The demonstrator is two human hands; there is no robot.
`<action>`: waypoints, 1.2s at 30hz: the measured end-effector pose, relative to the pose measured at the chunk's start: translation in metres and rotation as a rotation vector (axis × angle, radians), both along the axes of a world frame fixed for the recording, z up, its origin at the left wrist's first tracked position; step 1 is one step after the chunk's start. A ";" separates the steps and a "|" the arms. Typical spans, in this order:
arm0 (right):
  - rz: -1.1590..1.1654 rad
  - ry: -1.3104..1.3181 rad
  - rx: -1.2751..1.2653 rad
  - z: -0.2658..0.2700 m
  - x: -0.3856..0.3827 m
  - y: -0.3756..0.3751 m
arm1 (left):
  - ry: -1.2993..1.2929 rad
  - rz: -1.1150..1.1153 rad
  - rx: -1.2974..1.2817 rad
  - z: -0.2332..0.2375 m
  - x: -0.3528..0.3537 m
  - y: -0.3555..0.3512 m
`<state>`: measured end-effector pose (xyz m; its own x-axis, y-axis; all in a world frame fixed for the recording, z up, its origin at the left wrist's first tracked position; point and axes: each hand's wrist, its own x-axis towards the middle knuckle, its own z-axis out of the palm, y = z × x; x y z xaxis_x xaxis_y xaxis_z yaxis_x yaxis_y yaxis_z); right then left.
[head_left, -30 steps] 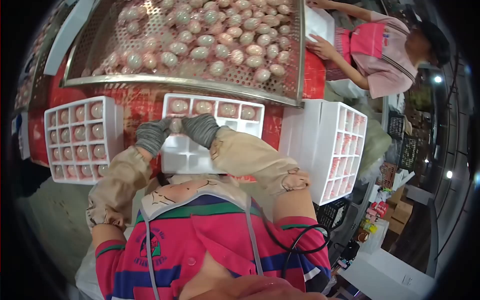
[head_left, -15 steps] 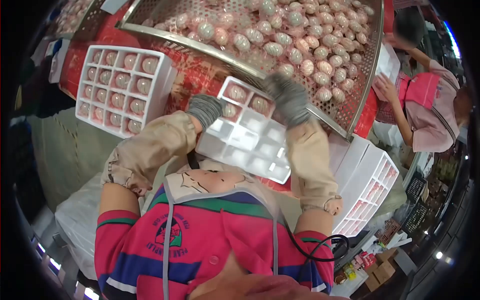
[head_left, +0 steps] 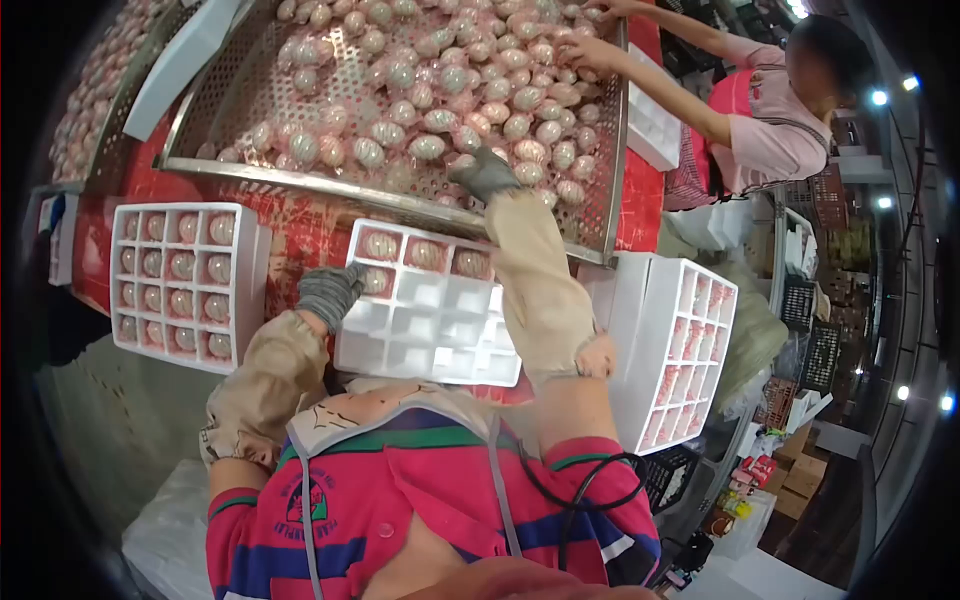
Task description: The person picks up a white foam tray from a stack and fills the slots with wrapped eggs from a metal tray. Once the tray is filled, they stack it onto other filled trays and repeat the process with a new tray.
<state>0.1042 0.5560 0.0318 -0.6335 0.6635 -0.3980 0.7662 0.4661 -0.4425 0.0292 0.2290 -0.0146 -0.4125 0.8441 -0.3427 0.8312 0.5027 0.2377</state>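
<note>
A white foam tray (head_left: 418, 340) lies in front of me, divided into square compartments. Several plastic-wrapped eggs (head_left: 424, 253) sit in its far row and one is in the left end of the second row; the visible nearer compartments hold none. My left hand (head_left: 332, 296), in a grey knit glove, is closed on the tray's left edge beside that egg. Over the metal tray's near rim reaches my right hand (head_left: 486, 174), gloved too, with its fingers curled at a wrapped egg (head_left: 462, 162) in the pile. Part of the foam tray's right side is hidden behind my right sleeve.
The perforated metal tray (head_left: 330, 184) holds a large pile of wrapped eggs. A filled foam tray (head_left: 240, 290) stands at left, stacked foam trays (head_left: 637, 350) at right. Another person (head_left: 770, 120) reaches into the pile from the right. A foam piece (head_left: 185, 70) lies far left.
My right hand has moved from beside the foam tray into the egg pile. My left hand stays at the tray's left edge. The camera view has shifted, and the other person's hands are now over the pile.
</note>
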 end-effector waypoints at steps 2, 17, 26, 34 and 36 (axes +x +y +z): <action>-0.006 0.140 -0.055 0.061 0.019 -0.025 | -0.048 0.001 -0.079 0.020 0.001 0.003; 0.352 0.605 -0.092 0.056 0.113 -0.121 | -0.170 0.100 0.725 0.059 0.011 -0.008; 0.707 0.469 0.246 -0.006 0.116 -0.151 | -0.217 -0.049 0.660 0.028 0.043 0.004; 0.500 0.296 0.192 -0.010 0.134 -0.150 | -0.094 -0.129 0.591 0.017 0.050 0.024; 0.491 0.239 0.153 -0.019 0.132 -0.151 | -0.090 -0.112 0.607 0.009 0.051 0.026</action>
<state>0.2364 0.4046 0.0132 -0.9430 0.3074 -0.1279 0.3302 0.8146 -0.4769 0.0800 0.2547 -0.0057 -0.3022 0.9356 0.1824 0.8345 0.1672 0.5250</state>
